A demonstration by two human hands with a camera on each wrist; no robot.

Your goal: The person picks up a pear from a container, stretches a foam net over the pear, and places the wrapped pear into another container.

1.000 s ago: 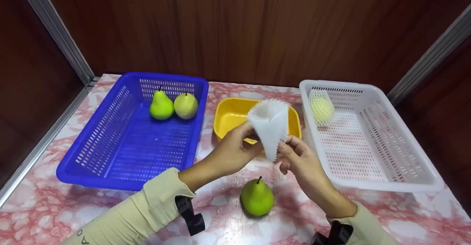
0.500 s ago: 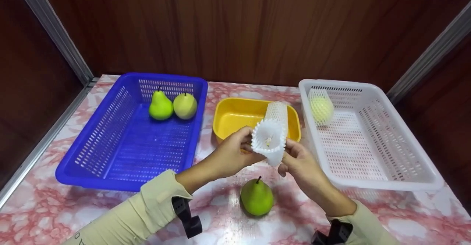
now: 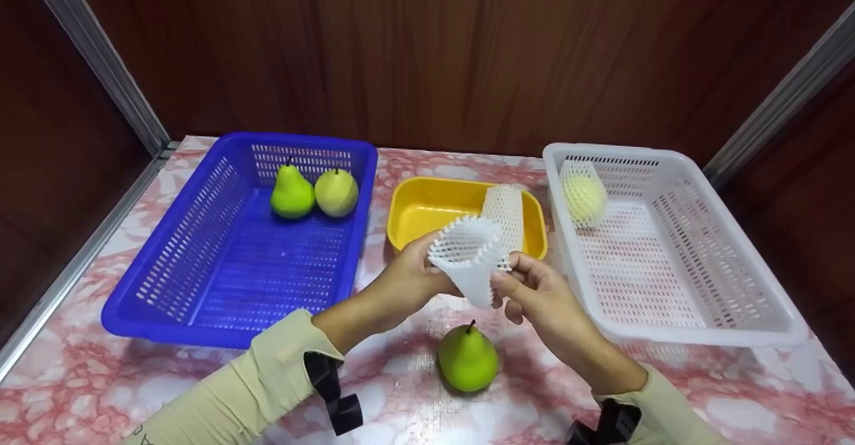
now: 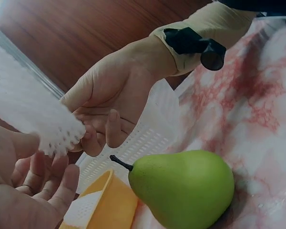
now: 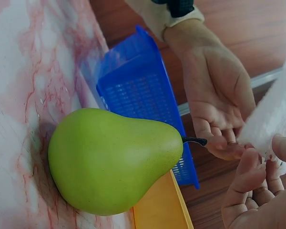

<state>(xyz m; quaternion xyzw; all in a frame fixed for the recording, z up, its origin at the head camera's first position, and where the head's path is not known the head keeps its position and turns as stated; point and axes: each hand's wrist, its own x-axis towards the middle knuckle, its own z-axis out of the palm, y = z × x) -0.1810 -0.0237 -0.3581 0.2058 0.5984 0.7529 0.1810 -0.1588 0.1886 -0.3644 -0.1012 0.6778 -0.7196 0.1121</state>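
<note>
A white foam net sleeve is held up between my hands, its wide mouth spread and its narrow end pointing down. My left hand holds its left side, with some fingers hidden behind the foam. At the right edge, my right hand pinches the sleeve between thumb and fingers. Below both hands a green pear stands upright on the table, stem up; it also shows large in the right wrist view. Another foam net sleeve lies in the yellow bowl behind the hands.
On the left, a blue basket contains a green pear and a paler, yellowish pear. A white basket on the right has a net-wrapped pale fruit in its far left corner. A wooden panel rises behind the table.
The held sleeve has come down from over the bowl and shifted slightly left. Its mouth tipped toward me, then turned back upward. The second sleeve in the bowl has come into sight.
</note>
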